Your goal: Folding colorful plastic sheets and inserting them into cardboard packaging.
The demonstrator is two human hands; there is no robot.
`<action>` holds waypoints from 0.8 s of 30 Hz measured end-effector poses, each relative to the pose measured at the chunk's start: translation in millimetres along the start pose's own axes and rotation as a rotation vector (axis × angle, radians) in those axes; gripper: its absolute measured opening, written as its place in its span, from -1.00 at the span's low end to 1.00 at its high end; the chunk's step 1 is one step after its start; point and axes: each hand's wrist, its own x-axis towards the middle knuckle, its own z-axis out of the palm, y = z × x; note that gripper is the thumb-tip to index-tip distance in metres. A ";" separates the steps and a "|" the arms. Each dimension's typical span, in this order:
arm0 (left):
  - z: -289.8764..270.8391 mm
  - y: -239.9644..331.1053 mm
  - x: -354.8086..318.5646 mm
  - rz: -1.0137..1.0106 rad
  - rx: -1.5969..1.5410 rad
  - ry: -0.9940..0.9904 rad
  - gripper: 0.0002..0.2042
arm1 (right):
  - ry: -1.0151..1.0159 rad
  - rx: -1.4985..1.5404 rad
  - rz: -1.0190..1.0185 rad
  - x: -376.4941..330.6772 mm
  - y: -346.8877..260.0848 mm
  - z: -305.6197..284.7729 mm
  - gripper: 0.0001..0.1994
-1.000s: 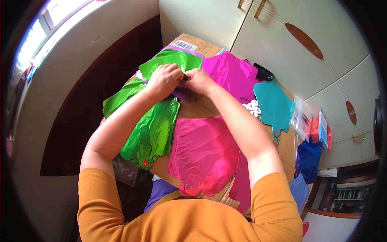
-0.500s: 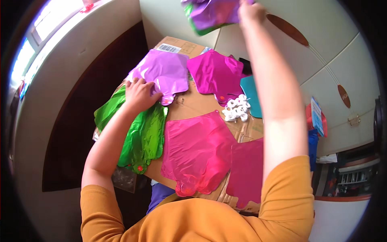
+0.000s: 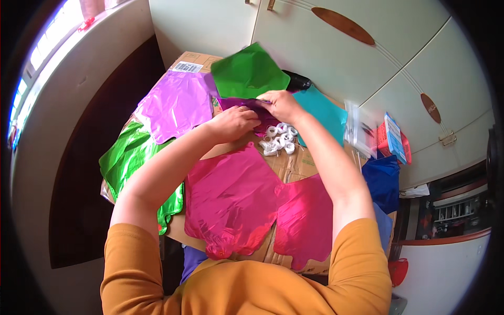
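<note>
Brown cardboard (image 3: 298, 167) carries a broad pink sheet (image 3: 231, 194) near the body and a shiny lilac sheet (image 3: 178, 102) at the far left. Toward its far edge, a green sheet (image 3: 251, 71) spreads beyond both hands, its near end pinched by the right hand (image 3: 282, 106); the left hand (image 3: 236, 124) curls beside it, its hold impossible to tell, and small white rings (image 3: 281, 139) lie just nearer the body.

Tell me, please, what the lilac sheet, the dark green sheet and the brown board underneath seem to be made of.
The lilac sheet looks like glossy plastic film or foil, given its bright creases. The dark green sheet, smooth with a soft sheen, may be similar. The brown board seems matte cardboard, with printed marks.
</note>
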 end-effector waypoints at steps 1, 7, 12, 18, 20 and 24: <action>6.8 -4.9 2.5 0.028 0.002 -0.023 -0.67 | -0.020 0.089 0.110 -4.8 1.5 4.2 -0.82; 17.7 -9.5 7.4 -0.174 -0.393 0.175 -0.86 | -0.160 0.034 0.252 -12.8 1.7 -5.9 -0.77; -0.6 -16.8 17.0 -0.478 -0.611 -0.043 -0.83 | -0.268 0.115 0.224 -15.2 5.1 -7.7 -0.78; -9.1 -16.6 33.3 -0.753 -0.685 -0.169 -0.86 | -0.240 0.215 0.221 -22.2 9.6 -8.0 -0.79; -8.0 -13.0 37.5 -0.837 -0.686 -0.103 -0.87 | -0.247 0.265 0.237 -24.4 9.7 -10.0 -0.77; 1.1 -16.3 35.1 -0.507 -0.194 0.243 -0.89 | -0.206 0.244 0.314 -13.1 -12.2 -12.7 -0.76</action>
